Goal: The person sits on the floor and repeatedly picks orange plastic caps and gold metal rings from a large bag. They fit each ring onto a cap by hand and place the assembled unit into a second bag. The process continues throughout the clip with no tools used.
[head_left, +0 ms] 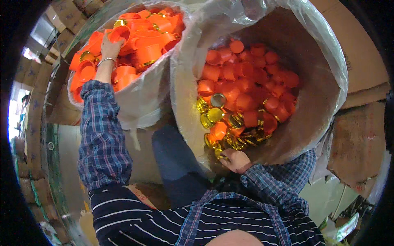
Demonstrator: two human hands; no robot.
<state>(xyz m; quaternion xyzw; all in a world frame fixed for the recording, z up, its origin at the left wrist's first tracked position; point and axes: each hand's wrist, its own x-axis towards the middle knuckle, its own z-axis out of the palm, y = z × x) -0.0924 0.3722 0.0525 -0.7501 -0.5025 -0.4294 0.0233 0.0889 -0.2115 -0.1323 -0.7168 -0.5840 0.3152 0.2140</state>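
My left hand reaches into the left bin with its fingers closed on the rim of an orange plastic cup. More orange cups are heaped around it, some with gold bands. At the near edge inside the right bin, my right hand pinches a shiny gold lid; its fingertips are partly hidden. Beyond it lie loose gold lids and a pile of orange cups, several of them upside down.
Clear plastic lines the left bin and the deeper right bin; their rims nearly touch. Flattened cardboard stands at the right. Stacked cartons line the far left. My leg is between me and the bins.
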